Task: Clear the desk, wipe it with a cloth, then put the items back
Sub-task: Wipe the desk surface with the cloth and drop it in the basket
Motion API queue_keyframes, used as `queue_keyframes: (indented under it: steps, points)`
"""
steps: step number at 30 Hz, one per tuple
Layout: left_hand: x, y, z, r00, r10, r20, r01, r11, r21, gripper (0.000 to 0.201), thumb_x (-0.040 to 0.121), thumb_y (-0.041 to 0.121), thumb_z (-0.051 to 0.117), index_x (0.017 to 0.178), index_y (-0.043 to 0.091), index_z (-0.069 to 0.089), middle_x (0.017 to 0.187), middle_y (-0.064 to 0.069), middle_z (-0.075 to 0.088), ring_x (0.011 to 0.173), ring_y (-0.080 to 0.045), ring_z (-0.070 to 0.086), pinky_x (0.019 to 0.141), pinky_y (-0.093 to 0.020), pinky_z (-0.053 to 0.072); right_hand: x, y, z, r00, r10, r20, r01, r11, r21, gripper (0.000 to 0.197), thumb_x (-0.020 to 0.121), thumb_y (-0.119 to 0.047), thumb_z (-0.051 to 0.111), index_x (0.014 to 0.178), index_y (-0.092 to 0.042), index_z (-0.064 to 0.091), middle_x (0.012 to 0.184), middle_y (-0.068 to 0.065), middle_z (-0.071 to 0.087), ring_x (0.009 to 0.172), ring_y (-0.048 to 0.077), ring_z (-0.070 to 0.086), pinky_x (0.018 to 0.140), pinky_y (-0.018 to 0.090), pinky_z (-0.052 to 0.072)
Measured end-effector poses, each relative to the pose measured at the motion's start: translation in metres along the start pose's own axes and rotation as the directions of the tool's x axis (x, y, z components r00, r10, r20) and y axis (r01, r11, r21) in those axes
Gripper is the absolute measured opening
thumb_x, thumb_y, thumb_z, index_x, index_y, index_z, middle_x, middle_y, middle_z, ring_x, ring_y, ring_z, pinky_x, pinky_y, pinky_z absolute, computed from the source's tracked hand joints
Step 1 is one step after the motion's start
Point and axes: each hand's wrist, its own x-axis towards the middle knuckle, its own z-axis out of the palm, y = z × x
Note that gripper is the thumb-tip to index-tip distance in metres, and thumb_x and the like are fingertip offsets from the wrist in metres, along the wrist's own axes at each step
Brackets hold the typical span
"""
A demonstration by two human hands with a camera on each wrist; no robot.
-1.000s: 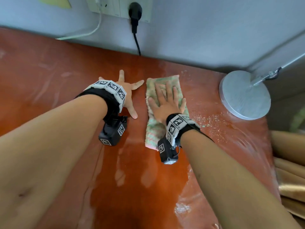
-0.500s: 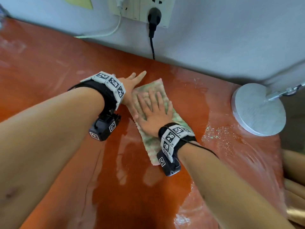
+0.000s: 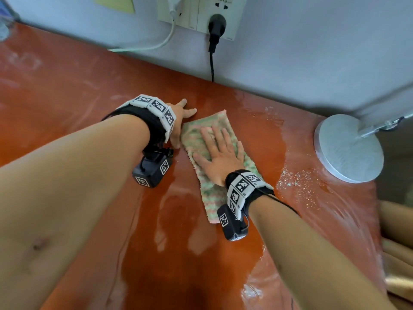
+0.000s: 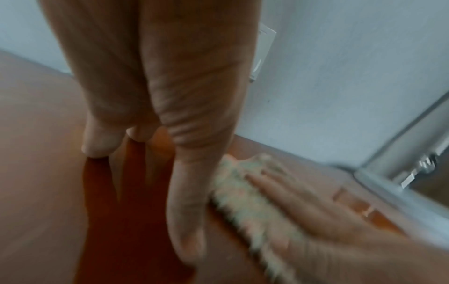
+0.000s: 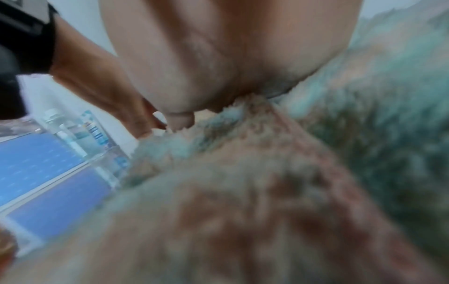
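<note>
A fuzzy green-and-pink cloth [image 3: 212,198] lies flat on the wet orange-brown desk [image 3: 67,90], near the back wall. My right hand [image 3: 218,153] presses on it with straight, spread fingers; the cloth [image 5: 267,192] fills the blurred right wrist view. My left hand [image 3: 181,121] rests flat on the desk just left of the cloth, its thumb at the cloth's edge. In the left wrist view the left hand [image 4: 150,96] lies on the desk beside the cloth [image 4: 243,201], with the right hand [image 4: 303,221] on top of it.
A round silver lamp base [image 3: 348,148] stands at the desk's right rear, with pale crumbs [image 3: 297,182] scattered before it. A wall socket [image 3: 201,12] holds a black plug [image 3: 215,25] and a white cable [image 3: 156,43]. A clear bottle [image 5: 80,134] shows at the left.
My right hand has slid the cloth leftward and turned it at an angle, up against my left hand. The left hand's spread fingers have drawn together.
</note>
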Motion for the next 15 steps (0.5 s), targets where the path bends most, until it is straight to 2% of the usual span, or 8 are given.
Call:
queue_keyframes:
  steps: [2, 4, 6, 8, 10, 11, 13, 15]
  points:
    - [-0.005, -0.002, -0.001, 0.998, -0.014, 0.064, 0.009, 0.997, 0.076, 0.132, 0.062, 0.03, 0.088, 0.149, 0.041, -0.01, 0.158, 0.006, -0.021, 0.145, -0.039, 0.007, 0.114, -0.048, 0.018, 0.005, 0.007, -0.009, 0.993, 0.114, -0.009, -0.113, 0.991, 0.07, 0.066, 0.094, -0.065, 0.022, 0.147, -0.05, -0.014, 0.154, -0.017, -0.03, 0.142, 0.007, -0.029, 0.112, 0.047, -0.023]
    - [-0.007, 0.0, -0.002, 0.996, -0.019, 0.088, 0.006, 0.989, 0.15, 0.133, 0.066, 0.022, 0.087, 0.148, 0.041, -0.016, 0.156, 0.004, -0.026, 0.145, -0.041, 0.005, 0.114, -0.05, 0.017, 0.013, 0.013, -0.019, 0.975, 0.223, 0.002, -0.221, 0.966, 0.136, 0.066, 0.095, -0.062, 0.023, 0.148, -0.048, -0.015, 0.154, -0.015, -0.033, 0.142, 0.009, -0.03, 0.111, 0.048, -0.024]
    - [-0.004, -0.001, -0.002, 0.996, -0.009, 0.084, -0.006, 0.983, 0.181, 0.125, 0.074, 0.009, 0.079, 0.148, 0.04, -0.017, 0.156, 0.003, -0.027, 0.144, -0.041, 0.011, 0.109, -0.047, 0.03, 0.017, 0.009, -0.02, 0.965, 0.262, -0.004, -0.259, 0.956, 0.138, 0.065, 0.097, -0.058, 0.02, 0.148, -0.045, -0.018, 0.153, -0.012, -0.036, 0.141, 0.013, -0.032, 0.109, 0.05, -0.024]
    - [0.0, -0.005, -0.003, 0.997, 0.03, 0.069, -0.041, 0.986, 0.161, 0.108, 0.084, -0.002, 0.063, 0.148, 0.041, -0.013, 0.157, 0.003, -0.025, 0.142, -0.041, 0.019, 0.102, -0.043, 0.04, 0.012, -0.001, -0.009, 0.977, 0.208, -0.05, -0.201, 0.973, 0.115, 0.06, 0.1, -0.05, 0.018, 0.148, -0.043, -0.018, 0.154, -0.011, -0.033, 0.143, 0.015, -0.03, 0.109, 0.051, -0.024]
    - [0.003, -0.008, -0.004, 0.997, 0.057, 0.047, -0.064, 0.983, 0.17, 0.095, 0.089, -0.003, 0.051, 0.149, 0.04, -0.008, 0.158, 0.003, -0.021, 0.141, -0.041, 0.022, 0.101, -0.04, 0.041, 0.003, -0.009, 0.007, 0.983, 0.083, -0.161, -0.059, 0.987, 0.149, 0.058, 0.103, -0.031, 0.024, 0.152, -0.044, -0.005, 0.16, -0.014, -0.018, 0.146, 0.013, -0.021, 0.112, 0.05, -0.02]
    - [0.003, -0.008, -0.004, 0.997, 0.058, 0.044, -0.065, 0.98, 0.19, 0.092, 0.091, -0.002, 0.05, 0.15, 0.04, -0.008, 0.158, 0.003, -0.02, 0.141, -0.041, 0.022, 0.101, -0.04, 0.04, -0.002, -0.013, 0.012, 0.976, 0.04, -0.212, 0.004, 0.979, 0.204, 0.064, 0.101, -0.016, 0.031, 0.152, -0.044, 0.005, 0.161, -0.014, -0.008, 0.147, 0.011, -0.015, 0.114, 0.049, -0.019]
    - [0.003, -0.006, -0.003, 0.998, 0.051, 0.047, -0.06, 0.979, 0.196, 0.091, 0.091, 0.0, 0.05, 0.15, 0.039, -0.008, 0.158, 0.002, -0.02, 0.141, -0.041, 0.021, 0.103, -0.039, 0.038, -0.008, -0.017, 0.012, 0.959, 0.031, -0.281, 0.072, 0.935, 0.348, 0.084, 0.085, 0.011, 0.036, 0.15, -0.04, 0.023, 0.161, -0.012, 0.01, 0.148, 0.009, -0.003, 0.117, 0.045, -0.016]
    - [0.004, -0.005, -0.001, 0.998, 0.042, 0.037, -0.049, 0.977, 0.208, 0.089, 0.092, 0.001, 0.049, 0.15, 0.037, -0.008, 0.158, 0.0, -0.02, 0.142, -0.042, 0.02, 0.107, -0.04, 0.034, -0.011, -0.019, 0.008, 0.926, 0.008, -0.377, 0.188, 0.856, 0.481, 0.081, 0.085, 0.014, 0.034, 0.149, -0.035, 0.032, 0.158, -0.009, 0.024, 0.146, 0.005, 0.008, 0.121, 0.041, -0.002]
